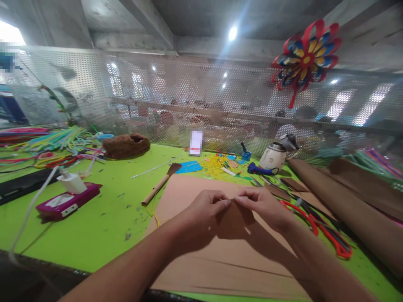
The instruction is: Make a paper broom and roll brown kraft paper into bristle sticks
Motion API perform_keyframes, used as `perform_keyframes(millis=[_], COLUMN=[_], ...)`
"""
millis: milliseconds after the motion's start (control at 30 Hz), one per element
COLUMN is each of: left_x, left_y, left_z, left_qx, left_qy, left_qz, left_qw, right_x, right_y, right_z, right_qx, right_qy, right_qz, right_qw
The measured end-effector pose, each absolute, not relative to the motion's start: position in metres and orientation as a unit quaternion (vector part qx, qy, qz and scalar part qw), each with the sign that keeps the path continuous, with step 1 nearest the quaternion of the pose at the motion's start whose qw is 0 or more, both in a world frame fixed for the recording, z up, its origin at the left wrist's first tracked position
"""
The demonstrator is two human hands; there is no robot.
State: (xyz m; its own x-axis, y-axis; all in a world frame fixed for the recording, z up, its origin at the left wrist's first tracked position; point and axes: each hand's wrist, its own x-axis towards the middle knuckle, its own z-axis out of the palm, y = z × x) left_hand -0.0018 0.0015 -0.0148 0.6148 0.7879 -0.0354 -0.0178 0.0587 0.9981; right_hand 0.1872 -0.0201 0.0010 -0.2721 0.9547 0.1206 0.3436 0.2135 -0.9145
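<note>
My left hand (210, 206) and my right hand (266, 206) meet at the middle of the view. Thumb and fingers of both are pinched on the top edge of a small brown sheet piece (233, 222), which hangs below the fingertips. Under them a large light-brown sheet (195, 268) lies on the green table, with my arms' shadow across it. Beside its left edge lies a brown roll with a fringed end (157, 188). Close to my right wrist are red-handled scissors (335, 245).
A purple power strip (71, 203) with a white plug stands left, its cable crossing the near edge. Yellow scraps (217, 165), a blue glue gun (262, 169) and a white kettle-like appliance (272, 157) lie behind the sheet. A long brown roll (343, 205) borders the right.
</note>
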Motion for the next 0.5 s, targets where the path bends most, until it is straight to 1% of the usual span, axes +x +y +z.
perform_keyframes(millis=[100, 233, 500], left_x=[-0.0034, -0.0050, -0.0043], left_y=[0.0026, 0.0001, 0.0038], left_z=[-0.0121, -0.0085, -0.0129], left_qx=[0.594, 0.601, 0.593], left_qy=[0.316, 0.315, 0.299], left_qz=[0.296, 0.285, 0.277], left_qw=[0.678, 0.677, 0.694], right_x=[0.1883, 0.1904, 0.1935], right_y=[-0.0193, -0.0179, -0.0150], right_z=[0.0010, 0.0004, -0.0027], right_qx=[-0.470, -0.468, -0.482], right_qy=[-0.676, -0.642, -0.614], right_qz=[0.415, 0.448, 0.468], right_qw=[0.386, 0.410, 0.415])
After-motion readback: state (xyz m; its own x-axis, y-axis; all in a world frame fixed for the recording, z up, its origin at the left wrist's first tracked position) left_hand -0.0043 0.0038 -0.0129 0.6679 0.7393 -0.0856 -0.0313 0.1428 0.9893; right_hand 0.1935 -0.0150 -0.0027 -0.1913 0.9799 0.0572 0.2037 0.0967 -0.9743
